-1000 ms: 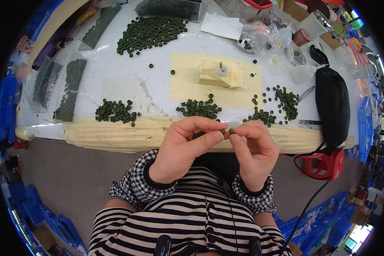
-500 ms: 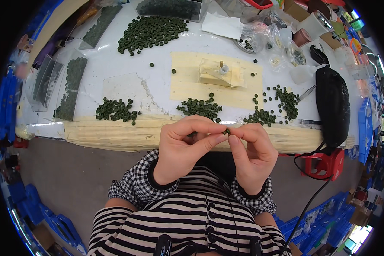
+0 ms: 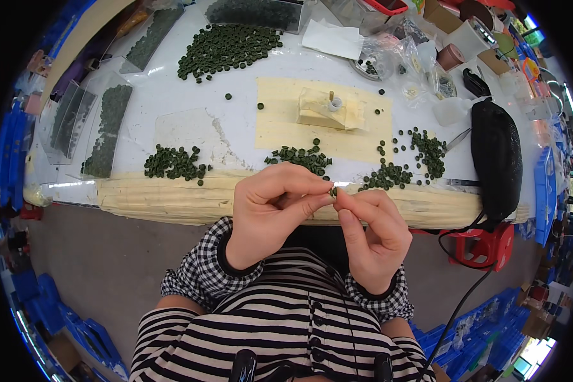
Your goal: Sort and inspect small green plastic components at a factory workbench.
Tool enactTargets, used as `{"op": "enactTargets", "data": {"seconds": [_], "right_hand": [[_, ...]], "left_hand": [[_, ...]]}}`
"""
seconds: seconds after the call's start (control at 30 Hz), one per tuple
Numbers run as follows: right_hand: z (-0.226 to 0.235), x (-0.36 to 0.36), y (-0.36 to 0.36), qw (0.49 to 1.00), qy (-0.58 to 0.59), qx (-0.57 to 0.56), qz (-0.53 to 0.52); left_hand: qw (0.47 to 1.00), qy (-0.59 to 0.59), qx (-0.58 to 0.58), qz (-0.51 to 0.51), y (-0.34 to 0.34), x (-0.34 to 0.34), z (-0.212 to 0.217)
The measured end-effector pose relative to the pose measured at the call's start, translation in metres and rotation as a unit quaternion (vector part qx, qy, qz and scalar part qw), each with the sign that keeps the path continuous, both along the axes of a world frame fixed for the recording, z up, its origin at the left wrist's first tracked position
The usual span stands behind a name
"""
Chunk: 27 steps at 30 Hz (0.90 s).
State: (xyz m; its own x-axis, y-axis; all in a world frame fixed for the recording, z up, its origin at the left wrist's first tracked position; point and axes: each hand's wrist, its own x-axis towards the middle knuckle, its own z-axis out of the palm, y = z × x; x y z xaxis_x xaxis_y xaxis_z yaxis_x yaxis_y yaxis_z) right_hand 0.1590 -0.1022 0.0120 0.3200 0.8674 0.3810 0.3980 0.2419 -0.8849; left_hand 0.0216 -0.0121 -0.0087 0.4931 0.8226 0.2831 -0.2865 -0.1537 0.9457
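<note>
In front of the table's near edge, my left hand (image 3: 264, 213) pinches a small dark green round piece (image 3: 333, 191) between thumb and index finger. My right hand (image 3: 377, 239) has its fingers curled in, and its index fingertip presses the piece from the right; its thumb is tucked just below. The fingertips partly cover the piece. Just beyond my hands lies a small pile of similar green pieces (image 3: 299, 158). More lie in a right pile (image 3: 388, 176), a farther right group (image 3: 430, 153) and a left pile (image 3: 174, 163).
A tape-wrapped block (image 3: 328, 113) with a short upright pin stands on a cream sheet (image 3: 277, 130). Farther back are a large heap of green pieces (image 3: 226, 52) and a white tissue (image 3: 332, 39). Clear trays (image 3: 108, 130) hold more at left. A black mesh-covered object (image 3: 496, 162) and tweezers (image 3: 458, 138) lie at right.
Both hands have shifted slightly left, and my left hand has also risen a little toward the table. The pinched piece has moved left with them and shows at a different angle.
</note>
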Motion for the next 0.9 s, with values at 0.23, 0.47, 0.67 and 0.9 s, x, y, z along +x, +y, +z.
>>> {"op": "enactTargets", "data": {"seconds": [0.23,0.47,0.67,0.9], "right_hand": [[-0.0016,0.0037,0.0005,0.999,0.037,-0.003,0.027],[0.0008,0.0032,-0.0003,1.000,0.001,0.007,0.012],[-0.0044,0.0046,0.0002,0.999,0.007,0.031,0.021],[-0.0090,0.0040,0.0013,0.996,-0.041,0.074,0.007]], "left_hand": [[0.997,0.032,0.072,-0.024,0.0077,-0.0052,0.0040],[0.998,-0.010,-0.015,-0.057,0.0037,-0.0025,-0.0001],[0.996,0.033,-0.036,-0.072,0.0069,-0.0069,0.0064],[0.995,-0.007,-0.063,-0.078,0.0045,-0.0057,0.0005]]}}
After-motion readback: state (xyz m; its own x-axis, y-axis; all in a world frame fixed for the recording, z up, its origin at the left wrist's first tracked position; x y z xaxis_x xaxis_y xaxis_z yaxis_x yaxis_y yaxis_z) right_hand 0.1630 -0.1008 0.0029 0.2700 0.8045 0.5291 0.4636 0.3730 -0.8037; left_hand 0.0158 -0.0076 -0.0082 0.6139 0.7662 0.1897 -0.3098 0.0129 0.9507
